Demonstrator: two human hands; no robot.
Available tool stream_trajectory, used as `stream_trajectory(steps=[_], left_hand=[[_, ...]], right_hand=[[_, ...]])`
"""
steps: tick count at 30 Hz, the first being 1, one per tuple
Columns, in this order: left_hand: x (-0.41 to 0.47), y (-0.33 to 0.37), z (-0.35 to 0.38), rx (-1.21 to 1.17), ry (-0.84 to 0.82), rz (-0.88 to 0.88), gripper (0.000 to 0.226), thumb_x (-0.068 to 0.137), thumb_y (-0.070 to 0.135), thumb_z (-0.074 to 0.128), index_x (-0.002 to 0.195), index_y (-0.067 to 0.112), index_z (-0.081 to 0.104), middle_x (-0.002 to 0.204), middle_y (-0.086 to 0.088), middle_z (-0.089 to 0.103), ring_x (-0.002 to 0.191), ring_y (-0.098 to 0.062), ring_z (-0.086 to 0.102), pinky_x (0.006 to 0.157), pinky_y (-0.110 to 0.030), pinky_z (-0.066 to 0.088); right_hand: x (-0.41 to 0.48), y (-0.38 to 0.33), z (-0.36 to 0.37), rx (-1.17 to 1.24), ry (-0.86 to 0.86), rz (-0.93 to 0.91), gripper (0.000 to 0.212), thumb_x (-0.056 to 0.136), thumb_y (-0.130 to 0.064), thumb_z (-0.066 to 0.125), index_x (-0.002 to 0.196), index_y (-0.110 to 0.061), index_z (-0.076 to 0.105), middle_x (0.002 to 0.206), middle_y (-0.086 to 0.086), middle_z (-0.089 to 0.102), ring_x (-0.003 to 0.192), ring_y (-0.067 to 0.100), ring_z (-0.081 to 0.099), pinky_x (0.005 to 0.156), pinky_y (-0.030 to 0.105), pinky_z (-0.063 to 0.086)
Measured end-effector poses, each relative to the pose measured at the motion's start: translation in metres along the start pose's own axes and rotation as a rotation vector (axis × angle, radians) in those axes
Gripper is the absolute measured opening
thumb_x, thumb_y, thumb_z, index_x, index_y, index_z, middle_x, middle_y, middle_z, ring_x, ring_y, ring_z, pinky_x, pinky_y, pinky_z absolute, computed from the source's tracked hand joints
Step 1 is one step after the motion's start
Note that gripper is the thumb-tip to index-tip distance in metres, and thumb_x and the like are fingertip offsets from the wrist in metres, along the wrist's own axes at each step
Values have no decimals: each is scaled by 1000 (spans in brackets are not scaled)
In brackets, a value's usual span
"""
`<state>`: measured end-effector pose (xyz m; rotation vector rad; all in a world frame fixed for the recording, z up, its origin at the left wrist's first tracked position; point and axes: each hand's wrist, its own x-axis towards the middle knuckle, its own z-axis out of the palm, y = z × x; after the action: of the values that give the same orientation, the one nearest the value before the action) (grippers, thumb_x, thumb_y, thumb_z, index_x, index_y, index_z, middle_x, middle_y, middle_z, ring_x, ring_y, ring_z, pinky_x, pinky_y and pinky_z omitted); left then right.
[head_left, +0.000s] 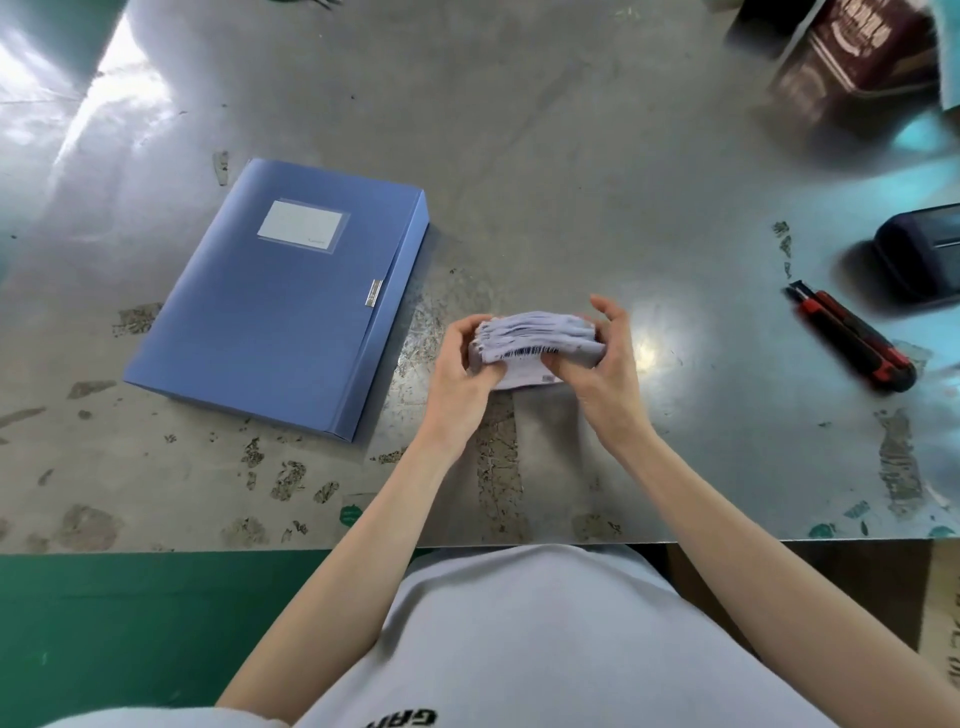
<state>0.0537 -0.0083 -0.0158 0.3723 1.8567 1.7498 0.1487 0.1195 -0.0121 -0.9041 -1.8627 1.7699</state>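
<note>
A thick stack of small white paper slips with printed barcodes sits between both hands, just above the grey metal table. My left hand grips the stack's left end, thumb curled over its front edge. At the right end my right hand holds it, thumb pressing the front slip and fingers curved round the far side. To the left lies a blue file box, closed, with a white label on its lid.
A red and black utility knife lies at the right. Beyond it sits a dark case. A dark red tin stands at the back right. The table's front edge runs just before my body, above green floor.
</note>
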Motion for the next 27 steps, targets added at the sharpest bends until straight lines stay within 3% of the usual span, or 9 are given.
stream_trajectory(steps=[2, 6, 8, 11, 14, 16, 19, 23, 27], left_hand=[[0, -5, 2, 28, -2, -39, 53, 81, -4, 62, 108, 40, 49, 110, 16, 60, 100, 9, 57, 80, -9, 45], [6, -7, 7, 43, 19, -55, 39, 86, 1, 60, 105, 33, 48, 102, 18, 59, 87, 18, 56, 72, -3, 42], [10, -6, 9, 78, 24, -50, 31, 90, 5, 58, 100, 33, 48, 100, 17, 59, 88, 14, 57, 75, -8, 44], [15, -5, 10, 119, 41, -60, 22, 91, 12, 59, 101, 29, 48, 100, 11, 60, 97, -6, 59, 82, -27, 50], [20, -2, 9, 134, 48, -53, 28, 90, 13, 61, 111, 26, 49, 105, 15, 59, 97, 2, 57, 78, -15, 49], [22, 0, 9, 144, 46, -65, 26, 90, 11, 60, 112, 22, 53, 107, 14, 61, 96, 6, 57, 81, -16, 49], [23, -1, 5, 197, 63, -80, 19, 90, 8, 58, 104, 22, 59, 103, 14, 64, 94, 6, 59, 84, -20, 47], [20, -1, -4, 188, 60, -111, 16, 92, 7, 55, 100, 19, 63, 104, 7, 66, 98, -17, 64, 82, -26, 53], [19, 5, -17, 347, 86, 20, 15, 93, 8, 57, 105, 14, 63, 102, 9, 66, 93, -2, 61, 85, -14, 48]], right_hand=[[1, 7, 2, -34, 5, 19, 74, 77, 1, 72, 136, -18, 31, 109, 4, 57, 100, 21, 63, 90, 34, 52], [8, 15, 6, -74, 23, 49, 65, 76, 2, 70, 130, -18, 38, 107, 0, 61, 95, 12, 63, 86, 30, 53], [13, 15, 6, -80, 41, 44, 54, 76, 0, 71, 120, -18, 45, 105, -1, 62, 94, 11, 63, 84, 31, 54], [22, 12, 3, -59, 76, 44, 46, 74, -5, 72, 112, -19, 48, 103, -3, 62, 96, 12, 63, 77, 29, 56], [33, 10, -5, -88, 136, 64, 50, 75, -7, 73, 112, -23, 44, 97, -9, 60, 87, 2, 64, 68, 21, 55], [42, 11, -13, -147, 173, 93, 52, 76, -8, 73, 115, -24, 41, 94, -10, 57, 80, -2, 62, 62, 16, 50], [55, 17, -24, -278, 182, 164, 62, 78, -6, 72, 127, -19, 36, 103, 1, 57, 89, 17, 60, 68, 23, 46], [60, 23, -28, -471, 196, 162, 77, 76, -3, 72, 138, -14, 27, 114, 11, 54, 107, 29, 53, 86, 30, 41], [57, 25, -19, -681, 239, 84, 77, 72, -4, 71, 137, -12, 31, 135, 14, 35, 119, 32, 40, 95, 33, 33]])
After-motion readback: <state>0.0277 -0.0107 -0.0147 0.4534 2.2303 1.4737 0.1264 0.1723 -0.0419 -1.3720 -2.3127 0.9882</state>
